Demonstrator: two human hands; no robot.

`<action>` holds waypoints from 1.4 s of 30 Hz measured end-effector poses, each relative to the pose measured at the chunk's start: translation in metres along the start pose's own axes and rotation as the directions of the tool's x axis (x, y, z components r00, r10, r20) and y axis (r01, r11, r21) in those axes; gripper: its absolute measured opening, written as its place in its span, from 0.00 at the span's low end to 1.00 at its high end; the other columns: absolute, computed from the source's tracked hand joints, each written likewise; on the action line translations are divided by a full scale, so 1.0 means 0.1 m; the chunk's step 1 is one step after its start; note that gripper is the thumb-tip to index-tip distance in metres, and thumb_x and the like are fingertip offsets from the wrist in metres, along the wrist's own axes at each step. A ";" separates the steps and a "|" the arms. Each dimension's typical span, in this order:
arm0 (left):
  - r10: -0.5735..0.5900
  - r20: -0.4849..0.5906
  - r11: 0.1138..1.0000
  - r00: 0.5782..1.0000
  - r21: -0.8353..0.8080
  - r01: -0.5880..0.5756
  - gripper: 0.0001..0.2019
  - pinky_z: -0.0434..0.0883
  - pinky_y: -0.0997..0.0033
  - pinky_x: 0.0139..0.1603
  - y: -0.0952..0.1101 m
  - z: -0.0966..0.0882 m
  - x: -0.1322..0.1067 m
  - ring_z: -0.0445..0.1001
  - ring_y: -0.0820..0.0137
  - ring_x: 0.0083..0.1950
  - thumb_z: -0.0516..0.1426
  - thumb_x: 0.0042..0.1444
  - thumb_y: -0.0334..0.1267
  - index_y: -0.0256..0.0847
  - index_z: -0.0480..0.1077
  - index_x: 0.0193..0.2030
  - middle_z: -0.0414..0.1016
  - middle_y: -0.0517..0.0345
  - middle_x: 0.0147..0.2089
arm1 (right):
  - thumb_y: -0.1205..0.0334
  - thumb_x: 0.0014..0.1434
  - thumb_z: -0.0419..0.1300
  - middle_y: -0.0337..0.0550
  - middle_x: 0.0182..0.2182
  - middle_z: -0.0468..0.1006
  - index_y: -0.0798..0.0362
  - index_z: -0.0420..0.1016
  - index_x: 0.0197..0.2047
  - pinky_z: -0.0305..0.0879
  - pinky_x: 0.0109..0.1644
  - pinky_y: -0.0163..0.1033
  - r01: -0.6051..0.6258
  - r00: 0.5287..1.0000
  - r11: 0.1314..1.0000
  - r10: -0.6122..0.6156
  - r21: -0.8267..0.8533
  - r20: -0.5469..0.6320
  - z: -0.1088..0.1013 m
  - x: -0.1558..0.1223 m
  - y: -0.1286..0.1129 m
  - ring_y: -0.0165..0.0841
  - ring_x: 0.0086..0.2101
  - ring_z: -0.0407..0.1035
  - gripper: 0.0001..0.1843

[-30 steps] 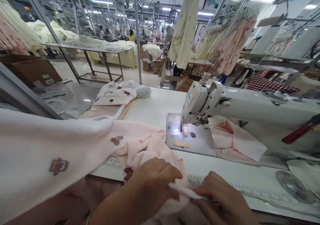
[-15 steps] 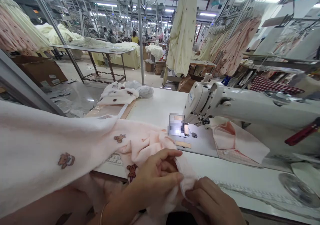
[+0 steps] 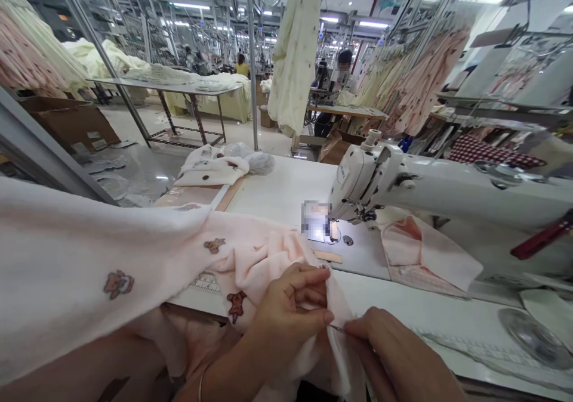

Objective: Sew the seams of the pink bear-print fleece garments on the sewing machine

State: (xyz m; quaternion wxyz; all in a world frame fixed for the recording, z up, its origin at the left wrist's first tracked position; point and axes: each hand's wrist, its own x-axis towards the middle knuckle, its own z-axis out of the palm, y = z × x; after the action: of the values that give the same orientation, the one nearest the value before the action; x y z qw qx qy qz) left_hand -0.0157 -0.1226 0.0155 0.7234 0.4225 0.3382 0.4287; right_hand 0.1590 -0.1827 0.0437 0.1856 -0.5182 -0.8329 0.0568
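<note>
A pale pink fleece garment (image 3: 134, 259) printed with small brown bears drapes from the lower left across the front of the white sewing table (image 3: 286, 190). My left hand (image 3: 289, 306) pinches a fold of its edge between thumb and fingers. My right hand (image 3: 394, 354) sits just right of it at the bottom edge, fingers closed on the same edge, with a thin metal tip showing between the two hands. The white sewing machine (image 3: 403, 181) stands behind, its needle area beyond my hands.
A folded pink piece (image 3: 425, 256) lies under the machine arm. A small pile of bear-print fabric (image 3: 210, 169) and a plastic bag sit at the table's far left. Hanging garments (image 3: 295, 56), a metal table, cardboard boxes and another seated person (image 3: 342, 71) fill the hall behind.
My left hand has lifted the fabric edge and my right hand has moved up to meet it. The hanging cream garment has swung left, uncovering a person behind.
</note>
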 end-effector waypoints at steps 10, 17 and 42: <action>0.010 -0.028 1.000 1.000 -0.015 -0.010 0.25 0.69 0.76 0.36 -0.02 0.05 -0.01 0.70 0.73 0.39 0.61 0.40 0.26 0.40 0.71 0.49 0.61 0.53 0.52 | 0.64 0.63 0.50 0.39 0.30 0.70 0.47 0.66 0.41 0.63 0.31 0.37 0.021 0.999 0.996 -0.024 -0.090 -0.035 0.03 -0.04 0.10 0.32 0.30 0.67 0.06; 0.024 -0.031 1.000 0.999 -0.006 -0.024 0.24 0.69 0.76 0.33 0.00 0.08 0.00 0.70 0.74 0.38 0.61 0.38 0.27 0.40 0.72 0.47 0.62 0.53 0.48 | 0.63 0.63 0.48 0.40 0.30 0.71 0.48 0.69 0.41 0.62 0.31 0.37 0.029 0.998 0.989 -0.037 -0.148 -0.049 0.01 -0.03 0.11 0.33 0.30 0.67 0.09; 0.020 0.015 0.995 1.000 -0.100 -0.018 0.17 0.62 0.78 0.33 -0.04 0.07 -0.03 0.66 0.78 0.32 0.65 0.42 0.34 0.37 0.61 0.35 0.66 0.61 0.33 | 0.56 0.58 0.57 0.36 0.32 0.73 0.47 0.65 0.47 0.65 0.28 0.30 -0.350 0.887 0.730 0.459 0.588 -0.042 0.18 0.11 0.04 0.26 0.26 0.67 0.13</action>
State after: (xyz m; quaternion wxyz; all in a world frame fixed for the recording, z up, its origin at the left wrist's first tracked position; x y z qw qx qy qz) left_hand -0.0095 -0.1290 0.0150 0.7423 0.3922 0.3066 0.4486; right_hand 0.1515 -0.1693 0.0287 0.3898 -0.6119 -0.6234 0.2914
